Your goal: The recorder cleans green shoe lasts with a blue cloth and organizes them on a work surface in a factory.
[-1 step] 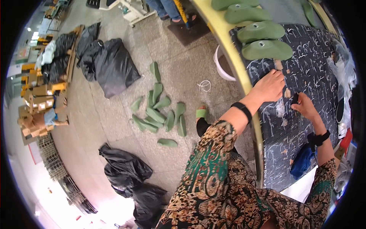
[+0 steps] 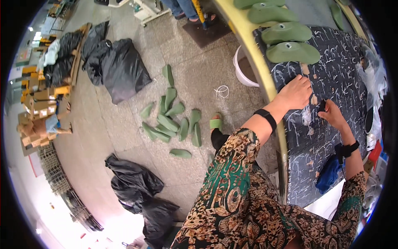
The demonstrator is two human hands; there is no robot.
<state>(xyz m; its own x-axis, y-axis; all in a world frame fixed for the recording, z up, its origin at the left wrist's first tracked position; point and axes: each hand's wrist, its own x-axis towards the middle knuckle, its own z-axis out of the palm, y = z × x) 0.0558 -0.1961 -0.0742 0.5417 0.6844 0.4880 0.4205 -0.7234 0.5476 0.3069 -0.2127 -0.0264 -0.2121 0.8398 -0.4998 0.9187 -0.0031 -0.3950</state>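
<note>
My left hand (image 2: 295,93) rests on the dark, white-streaked table cover (image 2: 302,153). Its fingers curl down together, and anything in them is hidden. Close by on the right, my right hand (image 2: 333,115) pinches a small dark piece (image 2: 322,106) between thumb and fingers. Scraps of tan material (image 2: 314,100) and a whitish, crumpled strip (image 2: 306,116) lie between the hands. Beyond my left hand, several green shoe lasts (image 2: 293,53) are lined up on their sides across the table.
More green shoe lasts (image 2: 168,123) lie scattered on the floor at left, among black plastic bags (image 2: 124,70). A white bucket (image 2: 241,70) stands against the yellow table edge (image 2: 261,66). Blue cloth (image 2: 328,174) lies near my right forearm. Another person's legs (image 2: 182,7) show at the top.
The whole view has shifted very slightly. Both hands keep nearly the same place and grip over the table cover.
</note>
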